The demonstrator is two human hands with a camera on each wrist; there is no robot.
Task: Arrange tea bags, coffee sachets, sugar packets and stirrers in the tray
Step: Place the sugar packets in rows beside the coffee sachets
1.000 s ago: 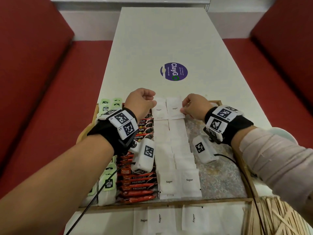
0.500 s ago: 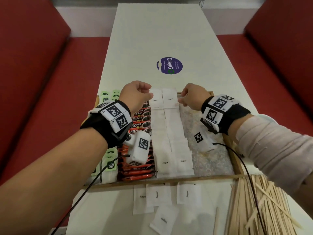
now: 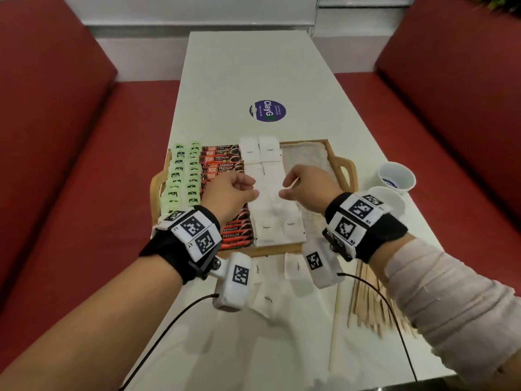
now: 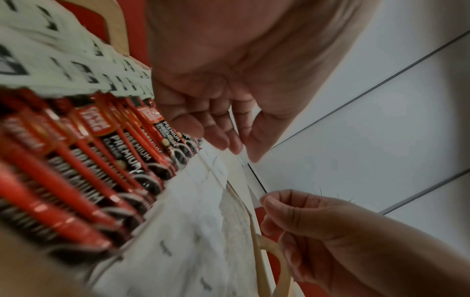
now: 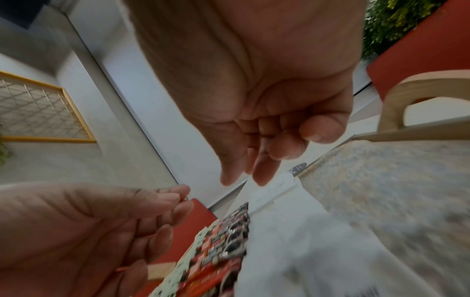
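White paper sugar packets (image 3: 265, 193) filled two overlapping columns down the middle of the tray (image 3: 342, 162), from its far edge to its near edge; half a second before, both hands had been at the far edge by the top pair of packets, and now they had drawn back toward the middle, lifted clear of the rows; I judged the sugar columns to be finished bar the loose packets outside the near edge. The left hand (image 3: 229, 190) had its fingers loosely curled, thumb near the fingertips, holding nothing that I could see; the right hand (image 3: 306, 187) was likewise curled and seemingly empty. Glossy red-and-black coffee sachets (image 3: 222, 162), long and narrow, lay stacked left of the sugar; pale green tea bags (image 3: 184, 173), small and squarish, filled the tray's left edge in two columns. The right part of the tray showed only its speckled, stone-like liner (image 3: 307, 159) inside a light wooden rim with a cut-out handle; thin flat wooden stirrers (image 3: 366, 300) lay heaped off the near right corner, so that strip was probably theirs.
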